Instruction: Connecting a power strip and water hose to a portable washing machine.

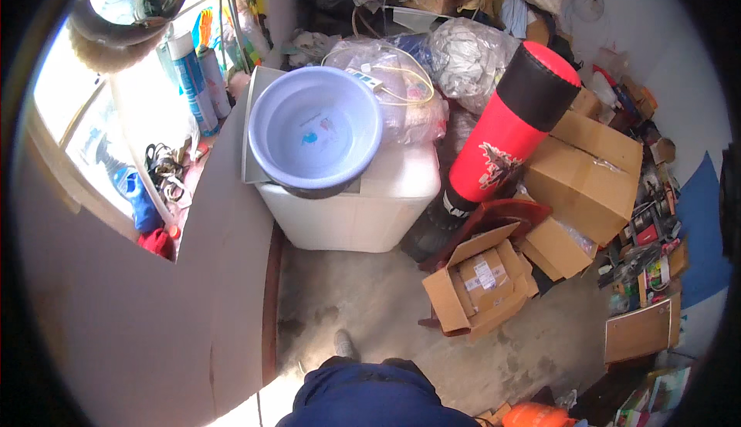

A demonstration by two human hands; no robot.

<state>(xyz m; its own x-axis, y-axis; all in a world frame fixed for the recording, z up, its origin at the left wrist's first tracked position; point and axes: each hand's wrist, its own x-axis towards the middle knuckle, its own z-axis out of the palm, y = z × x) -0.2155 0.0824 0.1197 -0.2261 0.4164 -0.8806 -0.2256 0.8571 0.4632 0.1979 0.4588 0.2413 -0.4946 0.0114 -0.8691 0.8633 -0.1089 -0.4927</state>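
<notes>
Neither of my hands is in view. Before me a light blue plastic basin (315, 129) rests on top of a white bin-like container (347, 221), above a flat grey panel at its left side. A white power strip (365, 80) with a pale cord lies on plastic-wrapped bundles (405, 117) behind the basin. To the right, a red and black punching bag (501, 143) leans at a tilt. An opened cardboard box (446, 299) holds a smaller taped carton (485, 276) bearing a label.
A large cardboard box (579, 178) stands right of the bag. Spray cans (194, 88) and tangled cables (165, 166) occupy the windowsill at left. Assorted clutter lines the right wall, with a brown board (637, 332) among it. An orange bag (535, 415) lies at the lower right.
</notes>
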